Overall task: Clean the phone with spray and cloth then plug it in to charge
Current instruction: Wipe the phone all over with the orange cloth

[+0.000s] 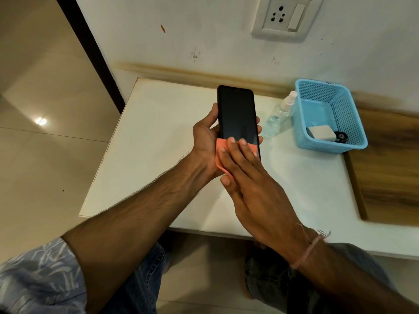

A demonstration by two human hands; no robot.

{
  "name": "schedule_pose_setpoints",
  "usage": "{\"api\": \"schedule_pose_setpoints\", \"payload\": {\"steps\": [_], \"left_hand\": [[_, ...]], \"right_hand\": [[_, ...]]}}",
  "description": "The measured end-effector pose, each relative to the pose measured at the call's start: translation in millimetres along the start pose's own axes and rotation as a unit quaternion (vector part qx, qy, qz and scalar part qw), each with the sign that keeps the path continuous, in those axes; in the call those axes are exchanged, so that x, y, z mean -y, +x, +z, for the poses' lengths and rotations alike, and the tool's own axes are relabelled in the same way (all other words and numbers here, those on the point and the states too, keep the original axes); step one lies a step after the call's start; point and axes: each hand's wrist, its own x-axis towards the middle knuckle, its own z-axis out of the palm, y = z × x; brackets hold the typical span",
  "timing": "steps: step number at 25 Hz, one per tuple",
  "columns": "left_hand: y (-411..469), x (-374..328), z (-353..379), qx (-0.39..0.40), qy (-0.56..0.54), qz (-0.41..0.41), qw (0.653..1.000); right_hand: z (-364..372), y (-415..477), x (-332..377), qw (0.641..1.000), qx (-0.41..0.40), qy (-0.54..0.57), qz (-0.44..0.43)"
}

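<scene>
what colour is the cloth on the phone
Salmon pink cloth, seen in the head view.

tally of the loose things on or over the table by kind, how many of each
phone: 1
cloth: 1
spray bottle: 1
basket: 1
charger adapter: 1
cable: 1
total: 6
</scene>
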Motion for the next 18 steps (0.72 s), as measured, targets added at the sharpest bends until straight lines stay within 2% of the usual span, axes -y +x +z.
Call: {"api": "schedule_pose_setpoints", "payload": {"steps": [5,9,11,15,18], "left_hand": [[3.2,1.7,1.2,-0.009,0.02,0.023,1.0],[5.2,7.2,0.6,0.015,-0.024,0.024,0.999],[4.5,6.1,-1.0,0.018,-0.021,0.033,0.999],[2.8,0.5,0.5,0.003,-0.03,0.029,0.999],[4.9,-1.8,3.3,-0.007,-0.026,0.027,0.999]], "right_hand": [[-14.3,56.6,-9.8,0.999,-0.027,0.029,0.037],[-19.7,111.9,-18.8,0.995,-0.066,-0.015,0.068],[-15.3,117.7,-20.8,0.996,-0.067,-0.015,0.051],[-22.4,108.2,-34.6,0.998,-0.05,-0.006,-0.037],[-35.7,112.6,-43.7,0.999,-0.032,-0.023,-0.023]]}}
